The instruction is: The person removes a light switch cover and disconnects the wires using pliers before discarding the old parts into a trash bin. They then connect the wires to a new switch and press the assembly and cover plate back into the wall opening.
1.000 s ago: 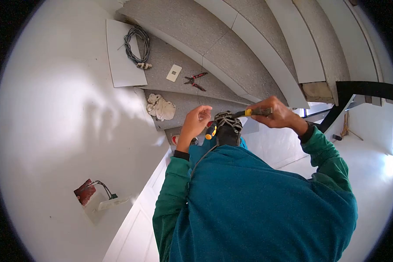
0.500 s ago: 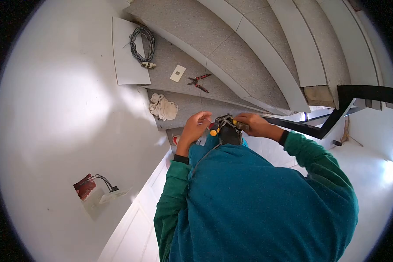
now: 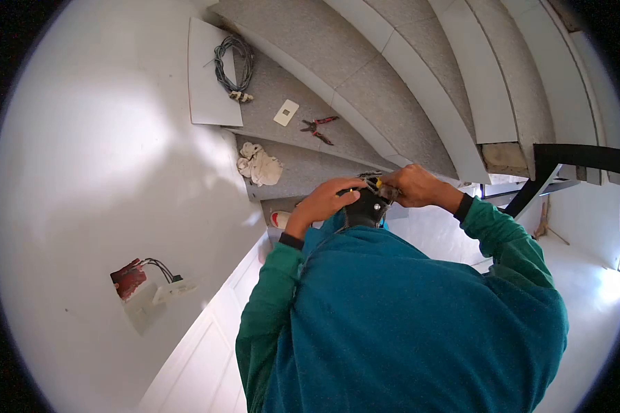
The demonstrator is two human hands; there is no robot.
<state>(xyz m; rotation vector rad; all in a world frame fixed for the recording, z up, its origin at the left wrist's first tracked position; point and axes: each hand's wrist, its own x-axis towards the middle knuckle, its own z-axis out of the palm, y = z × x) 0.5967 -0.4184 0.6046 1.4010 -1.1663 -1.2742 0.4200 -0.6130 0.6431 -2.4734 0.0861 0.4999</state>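
A black tool pouch (image 3: 362, 208) hangs at my waist, its mouth crowded with tools and a chain-like strip. My left hand (image 3: 327, 200) is closed around the pouch's left rim, with the thumb lying across the top. At the opposite side, my right hand (image 3: 417, 186) is closed on a yellow-handled tool (image 3: 379, 184) at the pouch mouth. The fingers cover most of that tool, and I cannot tell its kind.
Pliers (image 3: 318, 129), a white cover plate (image 3: 286, 112), a cable coil (image 3: 233, 63) and a white panel (image 3: 210, 82) lie on the stair. A crumpled cloth (image 3: 260, 165) rests one step lower. Wires protrude from a wall box (image 3: 128, 278) at left. A black railing (image 3: 579, 155) stands right.
My left hand has moved right and down onto the pouch rim. My right hand has shifted slightly right and up and turned. The yellow-and-black handle seen beside the pouch is now hidden.
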